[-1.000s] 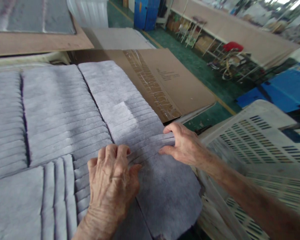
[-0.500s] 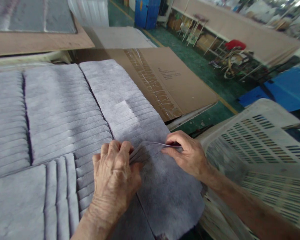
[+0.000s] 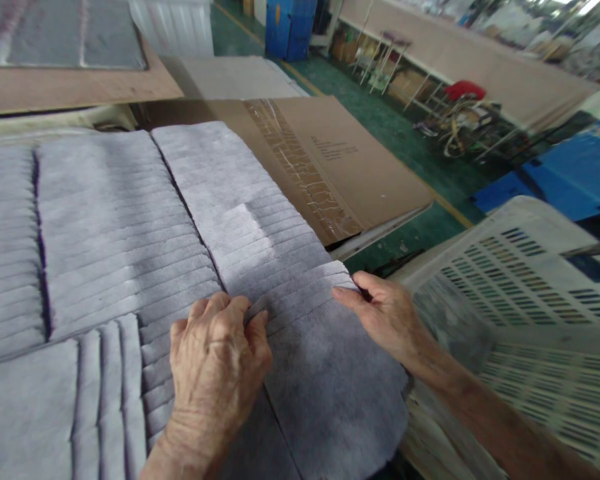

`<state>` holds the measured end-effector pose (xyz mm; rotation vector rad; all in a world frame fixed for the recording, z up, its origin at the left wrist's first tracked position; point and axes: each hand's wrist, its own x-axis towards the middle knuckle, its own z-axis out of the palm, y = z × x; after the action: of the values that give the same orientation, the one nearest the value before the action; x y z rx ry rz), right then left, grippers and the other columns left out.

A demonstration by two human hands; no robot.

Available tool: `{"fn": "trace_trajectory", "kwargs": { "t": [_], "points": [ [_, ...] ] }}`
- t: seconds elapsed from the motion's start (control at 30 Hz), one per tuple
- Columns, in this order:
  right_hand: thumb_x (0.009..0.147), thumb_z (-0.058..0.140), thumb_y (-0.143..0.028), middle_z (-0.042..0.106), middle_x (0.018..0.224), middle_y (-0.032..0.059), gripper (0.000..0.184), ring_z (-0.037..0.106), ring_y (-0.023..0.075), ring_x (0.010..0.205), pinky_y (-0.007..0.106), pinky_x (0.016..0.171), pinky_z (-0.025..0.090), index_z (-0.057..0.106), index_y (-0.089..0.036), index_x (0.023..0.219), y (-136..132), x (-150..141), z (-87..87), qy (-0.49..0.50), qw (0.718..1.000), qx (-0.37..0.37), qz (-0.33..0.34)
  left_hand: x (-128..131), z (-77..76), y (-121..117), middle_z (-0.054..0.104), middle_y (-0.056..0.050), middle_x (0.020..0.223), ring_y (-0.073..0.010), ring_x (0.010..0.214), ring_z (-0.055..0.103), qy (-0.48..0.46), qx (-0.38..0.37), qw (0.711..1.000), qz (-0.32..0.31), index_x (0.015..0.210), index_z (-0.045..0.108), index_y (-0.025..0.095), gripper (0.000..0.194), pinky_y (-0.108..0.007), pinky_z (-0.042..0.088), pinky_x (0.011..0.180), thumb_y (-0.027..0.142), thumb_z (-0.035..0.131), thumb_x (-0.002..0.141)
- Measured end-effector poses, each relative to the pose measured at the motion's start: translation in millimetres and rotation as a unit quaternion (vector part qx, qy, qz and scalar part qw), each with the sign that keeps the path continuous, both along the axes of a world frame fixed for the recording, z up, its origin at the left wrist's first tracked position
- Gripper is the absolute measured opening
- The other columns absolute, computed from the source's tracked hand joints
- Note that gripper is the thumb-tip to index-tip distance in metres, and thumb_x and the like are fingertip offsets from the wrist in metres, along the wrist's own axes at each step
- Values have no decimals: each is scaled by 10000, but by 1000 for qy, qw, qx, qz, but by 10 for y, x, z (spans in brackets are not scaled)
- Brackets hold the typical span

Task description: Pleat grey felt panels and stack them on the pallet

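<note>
Thin grey felt-like sheets (image 3: pixel 330 373) lie overlapped like shingles in long rows. My left hand (image 3: pixel 220 363) pinches the left edge of a grey sheet (image 3: pixel 305 287) between thumb and fingers, knuckles up, beside the dark gap between two rows. At the sheet's right corner, my right hand (image 3: pixel 385 317) has its thumb on top and its fingers at the edge. The sheet now lies nearly flat over the others in the right-hand row. A small paler felt patch (image 3: pixel 245 230) rests further up that row.
At the lower left, several grey sheets (image 3: pixel 30 407) lie turned crosswise. A taped cardboard sheet (image 3: pixel 380 167) extends beyond the rows. On the right stands a white slotted plastic basket (image 3: pixel 520 207), close to my right forearm. Behind it is a blue box (image 3: pixel 570 167).
The sheet between my hands was bowed up with its edge raised; now it lies flatter. My right fingers have shifted slightly along its corner, and my left hand has moved slightly left.
</note>
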<state>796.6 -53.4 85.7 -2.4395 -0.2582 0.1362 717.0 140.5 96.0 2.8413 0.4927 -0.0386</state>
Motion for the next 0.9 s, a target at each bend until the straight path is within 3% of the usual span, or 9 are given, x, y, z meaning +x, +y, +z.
{"fn": "trace_trajectory", "kwargs": {
  "t": [0.17,0.37,0.47,0.57,0.63,0.77,0.9],
  "points": [
    [721,525,-454,280,511,-52,400,289,89,489,224,433,218,286,-205,519,-25,19,-43,1,1000,3,-2,23,1,6,612,-7,773,-250,835,566,8,-15,1000,5,707,600,254,138,-375,363,674,312,523,807],
    [734,528,-423,311,503,-52,389,308,91,481,235,439,225,286,-205,521,2,11,-44,-15,1000,-17,3,6,7,-44,608,-31,777,-251,821,562,-17,17,1000,-6,728,591,231,153,-375,362,669,299,490,820],
    [747,541,-406,404,514,-45,321,378,102,486,240,454,280,396,-205,544,11,-12,-42,-32,998,-44,-8,-11,-7,-78,607,-48,794,-269,831,560,-31,38,999,2,768,592,218,143,-390,380,673,306,490,814],
    [769,559,-430,573,666,-1,230,532,161,612,282,549,423,575,-201,769,0,-48,-54,-97,993,-61,-25,-66,-15,-64,607,-90,894,-299,858,552,-88,67,993,30,930,599,187,224,-421,417,690,347,531,789],
    [808,535,-473,632,868,71,354,590,226,809,362,692,492,589,-164,972,-3,-93,-53,-184,979,-81,-17,-150,-2,-17,593,-128,1041,-315,926,546,-142,65,987,41,1112,548,150,380,-453,439,747,356,531,794],
    [912,421,-426,471,1307,162,506,419,279,1226,451,1004,389,430,-92,1293,47,-272,-24,-276,944,-139,115,-464,57,116,466,-142,1325,-314,1168,472,-200,-6,977,65,1337,380,150,517,-476,425,918,333,451,860],
    [921,402,-429,279,1464,119,506,175,328,1362,540,1064,290,373,-185,1363,145,-476,-59,-261,910,-158,280,-927,23,210,461,-46,1369,-315,1182,473,-280,-20,945,169,1345,412,282,545,-509,409,963,327,549,819]
  ]
}}
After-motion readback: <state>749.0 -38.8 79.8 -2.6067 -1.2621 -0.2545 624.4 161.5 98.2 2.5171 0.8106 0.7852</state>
